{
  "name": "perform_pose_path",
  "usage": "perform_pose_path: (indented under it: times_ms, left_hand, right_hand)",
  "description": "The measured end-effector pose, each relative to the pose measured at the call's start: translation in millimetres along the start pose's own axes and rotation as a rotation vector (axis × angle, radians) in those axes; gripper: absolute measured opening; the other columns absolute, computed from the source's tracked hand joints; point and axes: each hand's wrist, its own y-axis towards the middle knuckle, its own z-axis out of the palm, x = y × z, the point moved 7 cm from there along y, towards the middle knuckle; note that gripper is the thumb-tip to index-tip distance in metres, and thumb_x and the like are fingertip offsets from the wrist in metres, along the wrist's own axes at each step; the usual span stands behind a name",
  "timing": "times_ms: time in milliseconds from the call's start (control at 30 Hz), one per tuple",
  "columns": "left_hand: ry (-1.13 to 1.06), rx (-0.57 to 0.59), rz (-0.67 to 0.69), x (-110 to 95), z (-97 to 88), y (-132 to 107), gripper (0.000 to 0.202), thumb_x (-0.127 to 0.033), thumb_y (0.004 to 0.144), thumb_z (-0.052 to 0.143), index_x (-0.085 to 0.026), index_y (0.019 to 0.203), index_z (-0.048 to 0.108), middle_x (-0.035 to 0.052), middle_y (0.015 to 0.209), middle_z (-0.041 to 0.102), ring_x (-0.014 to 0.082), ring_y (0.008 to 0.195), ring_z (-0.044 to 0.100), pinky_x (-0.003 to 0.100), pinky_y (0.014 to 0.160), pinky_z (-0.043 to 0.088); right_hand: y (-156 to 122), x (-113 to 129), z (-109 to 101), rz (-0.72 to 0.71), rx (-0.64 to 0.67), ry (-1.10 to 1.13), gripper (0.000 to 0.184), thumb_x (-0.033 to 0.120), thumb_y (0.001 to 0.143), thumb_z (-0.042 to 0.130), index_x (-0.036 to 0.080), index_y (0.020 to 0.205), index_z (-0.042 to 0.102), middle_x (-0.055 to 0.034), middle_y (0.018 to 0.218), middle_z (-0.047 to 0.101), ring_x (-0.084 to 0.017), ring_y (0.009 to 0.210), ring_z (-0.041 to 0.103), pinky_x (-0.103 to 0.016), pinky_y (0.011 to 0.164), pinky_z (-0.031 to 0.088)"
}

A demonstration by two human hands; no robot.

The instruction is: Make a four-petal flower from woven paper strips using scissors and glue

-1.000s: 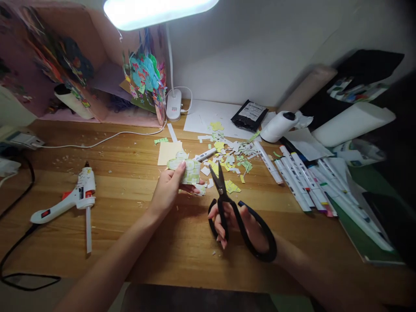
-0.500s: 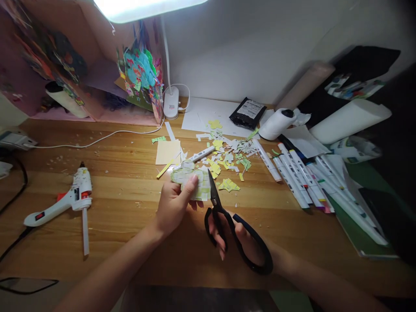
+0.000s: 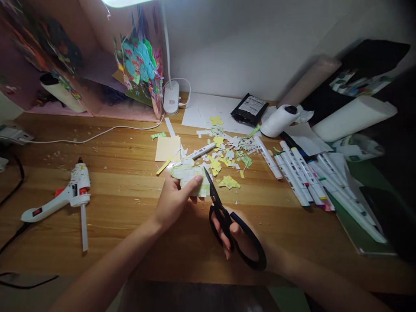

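Between the thumb and fingers of my left hand (image 3: 173, 197) is a pale green and white paper cutout (image 3: 188, 175) with a rounded, wavy outline and a grid pattern. My right hand (image 3: 238, 236) grips black-handled scissors (image 3: 221, 208), fingers through the loops. The blades point up and left and lie against the right edge of the cutout; how far they are parted is hard to see. Beyond the cutout, a white marker (image 3: 203, 151) lies among yellow, green and white paper scraps (image 3: 227, 151). A larger yellow scrap (image 3: 229, 182) rests to the right of the blades.
A glue gun (image 3: 73, 190) with a glue stick lies at left. Cream sticky notes (image 3: 168, 149) sit behind my left hand. Several markers (image 3: 294, 173) spread at right, near a white roll (image 3: 279, 121) and a black packet (image 3: 249, 110). A pink decorated box (image 3: 126, 110) stands at back left.
The scissor handles have drawn closer together and the blades have shifted slightly left along the cutout's edge. My left hand keeps hold of the paper. The view has tilted a little.
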Motion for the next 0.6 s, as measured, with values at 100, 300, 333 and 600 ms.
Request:
perform_pose_path:
  times_ms: [100, 300, 333, 600]
  left_hand:
    - [0.061, 0.010, 0.040, -1.7, -1.2, -0.3, 0.022, -0.036, 0.074, 0.065, -0.015, 0.068, 0.062, -0.0006, 0.060, 0.061, 0.0096, 0.049, 0.053, 0.018, 0.044, 0.044]
    - [0.120, 0.033, 0.073, -5.0, -0.7, -0.5, 0.017, -0.032, 0.073, 0.067, -0.016, 0.074, 0.062, -0.0006, 0.064, 0.063, 0.0097, 0.052, 0.055, 0.018, 0.047, 0.044]
    - [0.121, 0.031, 0.076, -5.5, -0.5, -0.4, 0.017, -0.032, 0.073, 0.067, -0.016, 0.073, 0.062, -0.0009, 0.064, 0.062, 0.0094, 0.052, 0.054, 0.018, 0.047, 0.044]
    - [0.039, 0.031, 0.009, 1.9, 3.0, -0.2, 0.020, -0.033, 0.072, 0.069, -0.017, 0.080, 0.062, 0.0014, 0.072, 0.065, 0.0104, 0.055, 0.056, 0.018, 0.047, 0.045]
  right_hand:
    - [1.5, 3.8, 4.7, -0.027, 0.039, 0.056, 0.070, 0.082, 0.070, 0.033, 0.016, 0.088, 0.050, 0.0057, 0.056, 0.044, -0.009, 0.044, 0.042, -0.022, 0.045, 0.043]
    - [2.9, 6.8, 8.1, -0.049, 0.063, 0.169, 0.068, 0.081, 0.069, 0.036, 0.017, 0.088, 0.050, 0.0048, 0.063, 0.044, -0.008, 0.049, 0.041, -0.023, 0.049, 0.046]
    - [2.7, 5.2, 7.4, -0.045, 0.049, 0.149, 0.068, 0.081, 0.069, 0.036, 0.018, 0.088, 0.050, 0.0052, 0.062, 0.043, -0.008, 0.048, 0.041, -0.022, 0.047, 0.045]
    - [1.8, -12.7, 7.1, 0.004, -0.025, 0.170, 0.068, 0.084, 0.064, 0.040, 0.019, 0.082, 0.046, 0.0079, 0.053, 0.041, -0.007, 0.040, 0.038, -0.021, 0.040, 0.041]
